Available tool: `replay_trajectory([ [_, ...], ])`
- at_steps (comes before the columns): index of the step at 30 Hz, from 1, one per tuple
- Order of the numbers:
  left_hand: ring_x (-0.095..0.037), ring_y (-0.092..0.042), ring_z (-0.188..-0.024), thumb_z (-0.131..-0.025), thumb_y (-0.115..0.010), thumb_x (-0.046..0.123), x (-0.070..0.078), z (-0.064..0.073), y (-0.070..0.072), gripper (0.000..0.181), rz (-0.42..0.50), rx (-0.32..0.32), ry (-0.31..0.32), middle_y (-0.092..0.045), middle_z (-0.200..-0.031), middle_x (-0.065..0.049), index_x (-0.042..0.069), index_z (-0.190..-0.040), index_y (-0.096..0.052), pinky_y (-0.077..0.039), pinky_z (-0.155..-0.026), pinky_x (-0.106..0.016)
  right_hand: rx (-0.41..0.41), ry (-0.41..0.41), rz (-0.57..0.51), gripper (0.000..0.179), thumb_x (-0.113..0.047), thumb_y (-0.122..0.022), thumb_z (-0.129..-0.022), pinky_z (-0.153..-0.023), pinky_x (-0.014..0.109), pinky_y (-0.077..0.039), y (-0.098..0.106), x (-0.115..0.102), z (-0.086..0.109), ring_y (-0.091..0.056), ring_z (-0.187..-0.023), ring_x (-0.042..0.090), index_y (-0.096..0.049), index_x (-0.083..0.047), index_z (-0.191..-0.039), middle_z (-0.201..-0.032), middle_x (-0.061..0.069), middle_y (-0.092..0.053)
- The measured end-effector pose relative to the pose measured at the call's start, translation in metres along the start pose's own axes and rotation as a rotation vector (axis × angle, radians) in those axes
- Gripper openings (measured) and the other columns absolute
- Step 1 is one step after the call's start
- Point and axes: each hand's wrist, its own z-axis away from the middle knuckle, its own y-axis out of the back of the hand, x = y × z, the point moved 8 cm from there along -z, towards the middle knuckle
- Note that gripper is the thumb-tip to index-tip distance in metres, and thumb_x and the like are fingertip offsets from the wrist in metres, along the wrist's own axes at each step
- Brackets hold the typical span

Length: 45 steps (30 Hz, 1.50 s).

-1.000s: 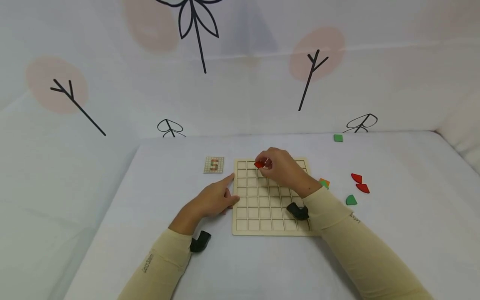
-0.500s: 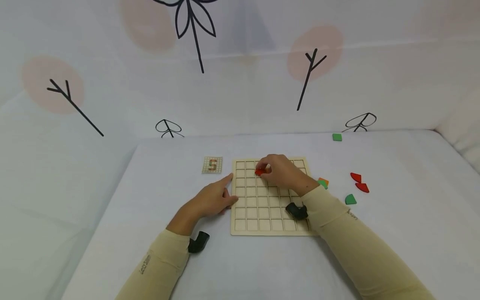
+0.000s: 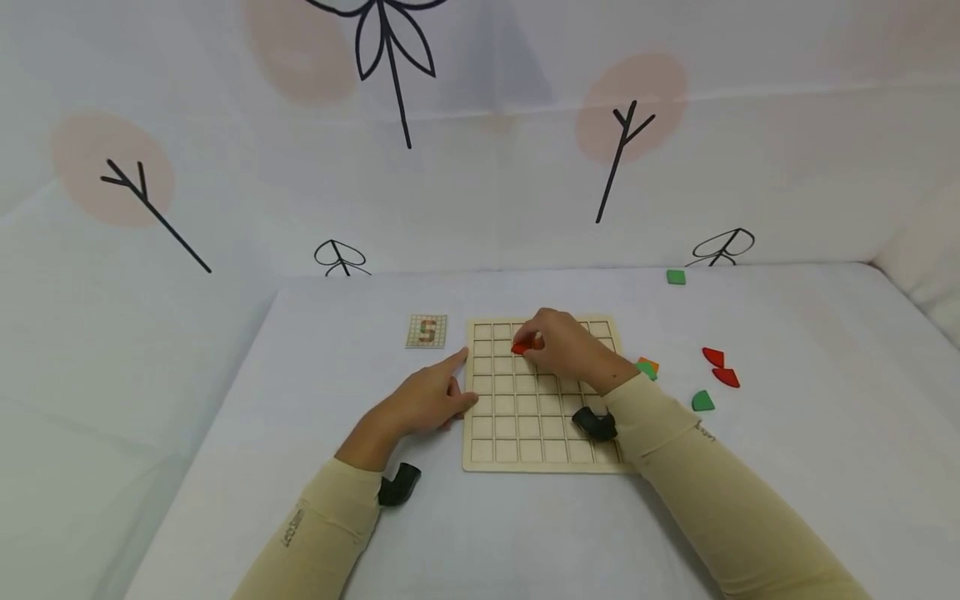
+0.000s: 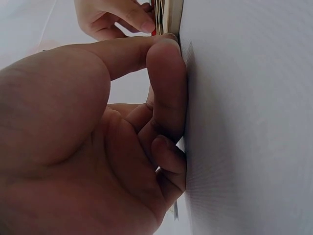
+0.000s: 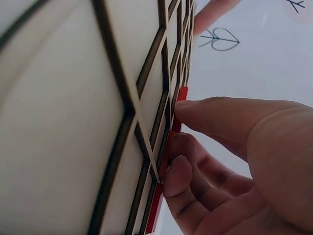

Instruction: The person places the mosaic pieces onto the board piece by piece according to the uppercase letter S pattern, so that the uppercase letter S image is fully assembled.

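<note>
A pale wooden grid board (image 3: 506, 427) lies flat on the white cloth. Above its far part, my right hand (image 3: 566, 346) pinches a small red tile (image 3: 520, 347) that looks like a quarter circle, low over or in a cell. In the right wrist view the thumb is on a red tile (image 5: 183, 93); an orange-red tile (image 5: 167, 152) and another red tile (image 5: 154, 210) show on the board beside the fingers. These two are hidden by the hand in the head view. My left hand (image 3: 423, 402) touches the board's left edge with index finger and thumb, the other fingers curled under.
A small pattern card (image 3: 427, 332) with an S lies left of the board. To the right are two red quarter-circle tiles (image 3: 724, 377), a green one (image 3: 702, 401), an orange tile (image 3: 650, 364) partly under a green tile (image 3: 646, 370), and a green square (image 3: 677, 277) farther back.
My right hand has moved slightly toward me and down with the red tile, from the board's far row to about the second row. My left hand stays at the board's edge.
</note>
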Motion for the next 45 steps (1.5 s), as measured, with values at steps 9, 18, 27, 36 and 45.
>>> replay_trajectory([
  [9,-0.013,-0.053,-0.056,-0.097,-0.067,0.031,-0.0002,-0.0005,-0.0012,0.081,-0.007,0.004,-0.005,-0.063,-0.07,-0.001,0.018,-0.162,-0.019,-0.041,-0.055,-0.028,0.012,0.005,-0.007,0.021,-0.006,-0.07,-0.092,-0.078,0.036,-0.052,-0.0001,0.0021,0.0011,-0.059,-0.087,0.022,-0.075,-0.008,-0.113,-0.111,0.012,-0.063],
  [18,-0.013,-0.054,-0.056,-0.098,-0.066,0.032,-0.0004,-0.0009,-0.0019,0.081,-0.009,0.008,-0.01,-0.063,-0.07,-0.001,0.017,-0.161,-0.019,-0.042,-0.056,-0.028,0.01,0.004,-0.003,0.023,-0.005,-0.07,-0.092,-0.078,0.036,-0.052,-0.0014,0.005,0.0007,-0.06,-0.089,0.022,-0.074,-0.008,-0.115,-0.113,0.012,-0.063],
  [27,-0.013,-0.053,-0.056,-0.098,-0.066,0.032,-0.0008,-0.0011,-0.0022,0.081,-0.01,0.008,-0.025,-0.062,-0.069,-0.001,0.016,-0.162,-0.018,-0.042,-0.056,-0.028,0.0,-0.012,-0.008,0.025,-0.005,-0.068,-0.093,-0.081,0.038,-0.053,-0.0012,0.0053,0.0019,-0.06,-0.092,0.023,-0.074,-0.009,-0.117,-0.116,0.013,-0.062],
  [36,-0.013,-0.052,-0.054,-0.098,-0.065,0.033,-0.0008,-0.0012,-0.0026,0.081,-0.012,0.003,-0.028,-0.062,-0.069,0.0,0.017,-0.162,-0.018,-0.041,-0.055,-0.027,-0.002,0.0,-0.011,0.024,-0.003,-0.067,-0.093,-0.081,0.038,-0.053,-0.0013,0.0057,0.0032,-0.061,-0.093,0.023,-0.075,-0.008,-0.115,-0.116,0.013,-0.062],
  [45,-0.013,-0.052,-0.055,-0.097,-0.066,0.032,0.0021,0.0003,-0.0004,0.081,-0.015,0.005,-0.009,-0.062,-0.068,-0.001,0.017,-0.161,-0.019,-0.041,-0.055,-0.028,0.006,0.012,-0.017,0.023,-0.004,-0.065,-0.094,-0.08,0.037,-0.052,0.0009,0.003,0.0034,-0.06,-0.092,0.023,-0.075,-0.006,-0.114,-0.115,0.013,-0.063],
])
